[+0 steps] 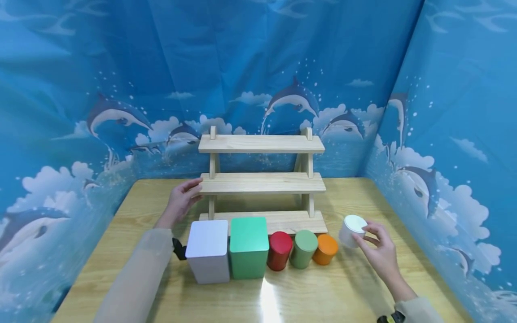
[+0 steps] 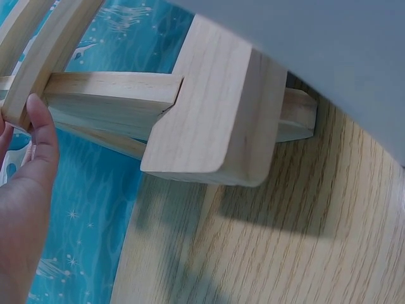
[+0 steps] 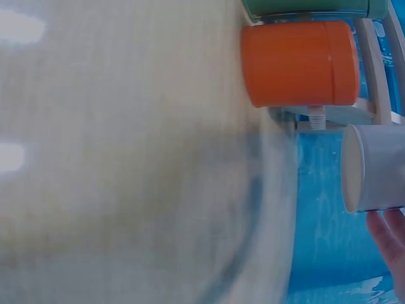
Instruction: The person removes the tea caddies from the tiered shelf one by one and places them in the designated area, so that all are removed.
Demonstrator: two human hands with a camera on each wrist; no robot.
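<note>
A three-tier wooden display shelf (image 1: pixel 262 182) stands on the table. My left hand (image 1: pixel 183 200) pinches the left end of its middle board, and in the left wrist view the thumb (image 2: pixel 42 130) lies along the board's edge. On the right, my right hand (image 1: pixel 378 249) holds a small white round canister (image 1: pixel 349 231) between thumb and fingers. In the right wrist view the canister (image 3: pixel 376 168) shows its flat base, apart from the tabletop. The nearest thing to it is an orange canister (image 1: pixel 325 249) on its left.
Along the front of the shelf a white box (image 1: pixel 208 258), a green box (image 1: pixel 249 253), a red canister (image 1: pixel 279 252) and a light green canister (image 1: pixel 304 251) stand in a row on the wooden table (image 1: pixel 307 296). A blue dolphin-print curtain (image 1: pixel 250 67) encloses the back and sides.
</note>
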